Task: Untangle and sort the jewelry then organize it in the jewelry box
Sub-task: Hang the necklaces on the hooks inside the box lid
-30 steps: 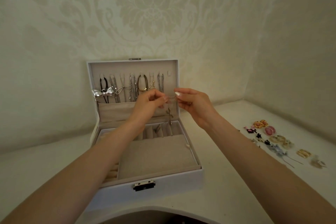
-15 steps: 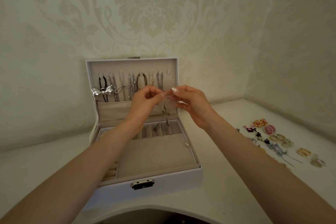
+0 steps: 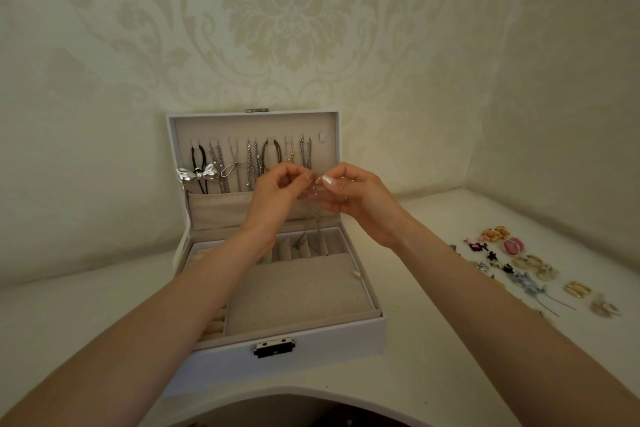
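Cream damask wallpaper backs a white table (image 3: pixel 415 360) where the jewelry box (image 3: pixel 332 345) stands open. The left hand (image 3: pixel 273 192) and right hand (image 3: pixel 358 199) both pinch a thin chain (image 3: pixel 316 215) just before the lid, its tail dangling over the back compartments. Best hold it taut and loop it onto the free hook (image 3: pixel 322 138), I'd say.

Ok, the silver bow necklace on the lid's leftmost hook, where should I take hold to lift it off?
Pinch the black cord just below the hook, coming from the front, then lift. There it is a narrow loop flat against the lid. The silver bow lower down is wide, glossy and overhangs the lid's left edge, so a pinch there would probably slip or set it swinging.
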Tool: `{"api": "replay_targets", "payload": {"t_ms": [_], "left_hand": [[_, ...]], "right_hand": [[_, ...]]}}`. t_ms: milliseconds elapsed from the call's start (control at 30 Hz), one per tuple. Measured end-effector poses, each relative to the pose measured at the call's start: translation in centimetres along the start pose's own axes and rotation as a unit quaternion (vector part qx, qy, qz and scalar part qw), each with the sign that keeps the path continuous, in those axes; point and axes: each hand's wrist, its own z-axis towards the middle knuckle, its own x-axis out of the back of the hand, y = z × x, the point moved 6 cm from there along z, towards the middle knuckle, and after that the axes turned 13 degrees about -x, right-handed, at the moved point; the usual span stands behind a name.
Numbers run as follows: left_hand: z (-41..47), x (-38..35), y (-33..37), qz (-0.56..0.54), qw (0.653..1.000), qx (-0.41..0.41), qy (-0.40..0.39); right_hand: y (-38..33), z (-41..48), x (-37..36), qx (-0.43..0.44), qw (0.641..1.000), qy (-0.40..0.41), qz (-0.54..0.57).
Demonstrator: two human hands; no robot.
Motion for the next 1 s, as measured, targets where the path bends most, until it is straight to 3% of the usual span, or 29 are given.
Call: {"api": "replay_targets", "payload": {"t_ms": [367,700,1000], "left_hand": [[0.1,-0.4,-1.1,-0.102,0.992,0.077,-0.018],[0.1,-0.6,-1.0,-0.156,0.984,0.089,-0.023],[-0.2,-0.8,-0.6,-0.164,0.982,0.08,-0.04]], "right_hand": [[0.0,0.0,0.5,0.009,0.999,0.025,0.03],[0.0,0.0,0.8,0.001,0.994,0.011,0.105],[-0.2,-0.3,0.3,0.032,0.996,-0.005,0.079]]}}
